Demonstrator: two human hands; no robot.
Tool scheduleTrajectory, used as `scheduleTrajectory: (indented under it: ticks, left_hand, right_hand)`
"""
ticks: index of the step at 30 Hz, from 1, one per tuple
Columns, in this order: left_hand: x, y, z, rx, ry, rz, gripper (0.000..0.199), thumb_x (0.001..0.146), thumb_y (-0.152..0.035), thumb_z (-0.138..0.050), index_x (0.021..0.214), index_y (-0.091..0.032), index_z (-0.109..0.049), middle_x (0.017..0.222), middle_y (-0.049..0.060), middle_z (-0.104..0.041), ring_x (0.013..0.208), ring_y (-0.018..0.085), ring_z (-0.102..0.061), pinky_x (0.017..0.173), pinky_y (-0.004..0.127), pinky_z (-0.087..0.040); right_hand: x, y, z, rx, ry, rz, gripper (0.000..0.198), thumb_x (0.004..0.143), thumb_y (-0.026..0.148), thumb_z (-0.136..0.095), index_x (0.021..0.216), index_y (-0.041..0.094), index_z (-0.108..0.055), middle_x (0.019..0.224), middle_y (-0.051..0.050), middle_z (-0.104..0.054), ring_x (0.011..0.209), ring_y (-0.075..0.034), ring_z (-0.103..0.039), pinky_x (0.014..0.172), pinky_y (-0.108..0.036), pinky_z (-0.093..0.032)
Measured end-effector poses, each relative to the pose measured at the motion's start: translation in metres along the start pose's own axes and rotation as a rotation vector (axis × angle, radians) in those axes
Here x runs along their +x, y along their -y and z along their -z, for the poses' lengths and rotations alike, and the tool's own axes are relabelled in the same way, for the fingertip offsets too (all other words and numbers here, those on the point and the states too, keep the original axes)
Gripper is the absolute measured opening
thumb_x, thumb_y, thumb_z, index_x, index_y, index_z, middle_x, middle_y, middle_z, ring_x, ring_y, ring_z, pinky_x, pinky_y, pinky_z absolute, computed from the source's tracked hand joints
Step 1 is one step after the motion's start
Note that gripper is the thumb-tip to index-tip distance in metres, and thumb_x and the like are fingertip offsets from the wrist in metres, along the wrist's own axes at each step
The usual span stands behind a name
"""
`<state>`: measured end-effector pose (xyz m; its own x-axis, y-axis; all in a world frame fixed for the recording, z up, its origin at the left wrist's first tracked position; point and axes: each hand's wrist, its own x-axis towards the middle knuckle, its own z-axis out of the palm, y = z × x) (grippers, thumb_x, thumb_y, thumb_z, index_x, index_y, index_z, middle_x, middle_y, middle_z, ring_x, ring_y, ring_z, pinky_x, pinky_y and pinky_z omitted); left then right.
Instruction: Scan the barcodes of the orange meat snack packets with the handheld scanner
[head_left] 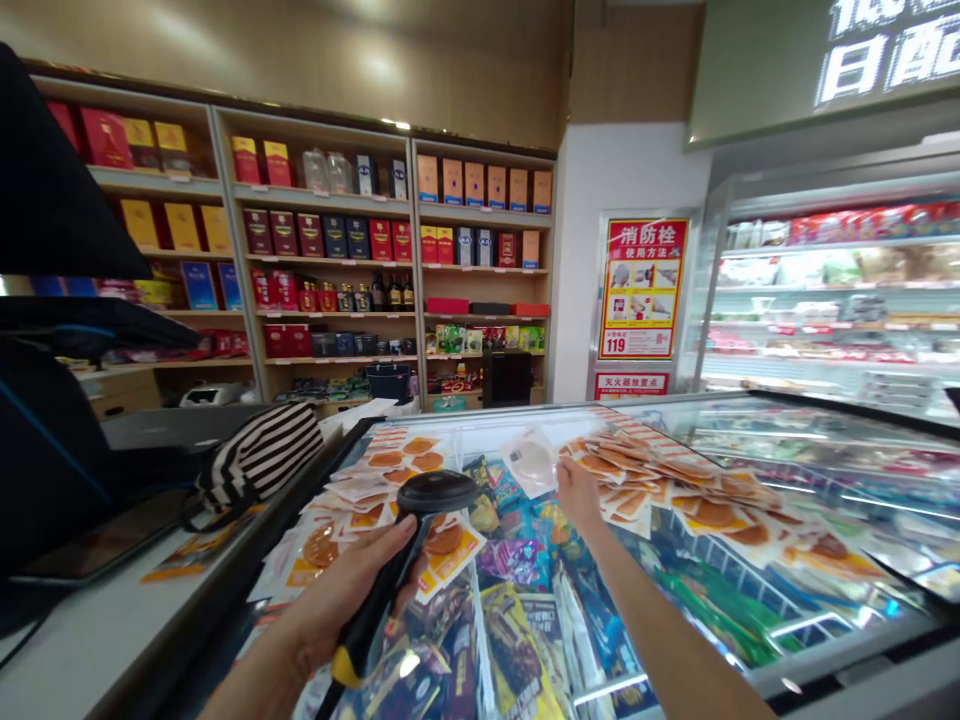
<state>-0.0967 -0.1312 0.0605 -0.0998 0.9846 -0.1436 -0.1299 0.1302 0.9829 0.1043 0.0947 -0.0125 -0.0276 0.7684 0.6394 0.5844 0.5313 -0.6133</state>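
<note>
In my left hand [356, 575] is a black handheld barcode scanner [437, 490] with a yellow trim, my fingers wrapped round its handle. Just behind the scanner head shows a flat packet [454, 552] with a round brown piece; whether my hand touches it I cannot tell. My right hand [580, 492] pinches a flat packet [532, 460] by its edge, its pale side showing, above the freezer's glass top. Right of that hand lies a spread pile of similar packets [630, 465]. More packets [352, 510] lie on the left part of the glass.
Bagged goods [517, 640] show through the freezer glass. On the left counter are a striped black-and-white bag [270, 450] and a dark screen [52, 190]. Shelves of boxes [330, 235] line the back wall. A lit display fridge [840, 290] stands at right.
</note>
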Motion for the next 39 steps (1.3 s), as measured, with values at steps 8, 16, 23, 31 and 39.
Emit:
scheduleTrajectory:
  ticks: [8,16,23,31,39]
  left_hand:
    - [0.005,0.004,-0.003,-0.026,-0.005,0.016,0.035,0.066,-0.049,-0.048,0.063,-0.014,-0.047,0.053,-0.002,-0.05,0.039,0.005,-0.041,0.038,0.017,-0.031]
    - [0.008,0.007,0.0,-0.027,-0.035,0.044,0.034,0.067,-0.049,-0.048,0.066,-0.015,-0.047,0.052,-0.002,-0.049,0.037,0.005,-0.04,0.036,0.017,-0.032]
    - [-0.001,0.009,0.018,-0.09,-0.089,0.03,0.031,0.067,-0.046,-0.049,0.07,-0.016,-0.046,0.055,-0.002,-0.05,0.04,0.005,-0.042,0.036,0.016,-0.031]
    - [-0.022,0.008,0.042,-0.086,-0.199,0.024,0.032,0.066,-0.046,-0.05,0.079,-0.016,-0.048,0.052,-0.003,-0.049,0.039,0.005,-0.042,0.037,0.016,-0.031]
    - [-0.031,0.012,0.048,-0.073,-0.228,0.021,0.034,0.066,-0.047,-0.049,0.077,-0.015,-0.046,0.053,-0.003,-0.049,0.039,0.005,-0.042,0.037,0.016,-0.03]
  right_hand:
    - [-0.011,-0.033,0.088,-0.158,-0.221,0.026,0.034,0.073,0.028,-0.035,0.092,0.014,-0.06,0.082,-0.008,-0.064,0.075,-0.02,-0.058,0.069,-0.03,-0.042]
    - [-0.046,-0.083,0.104,-0.499,-0.004,0.259,0.034,0.074,0.021,-0.03,0.089,0.017,-0.061,0.093,-0.007,-0.062,0.088,-0.019,-0.054,0.079,-0.034,-0.04]
    - [-0.043,-0.075,0.093,-0.707,0.06,0.169,0.037,0.065,0.018,-0.038,0.095,0.022,-0.059,0.106,-0.008,-0.055,0.102,-0.027,-0.044,0.081,-0.049,-0.032]
    - [-0.058,0.037,0.022,-0.34,0.369,0.497,0.035,0.067,0.033,-0.048,0.099,0.021,-0.055,0.11,-0.007,-0.053,0.105,-0.022,-0.041,0.088,-0.039,-0.026]
    - [-0.084,0.101,-0.034,-0.158,0.62,0.68,0.037,0.062,0.026,-0.056,0.098,0.022,-0.053,0.103,-0.005,-0.056,0.096,-0.021,-0.046,0.084,-0.037,-0.028]
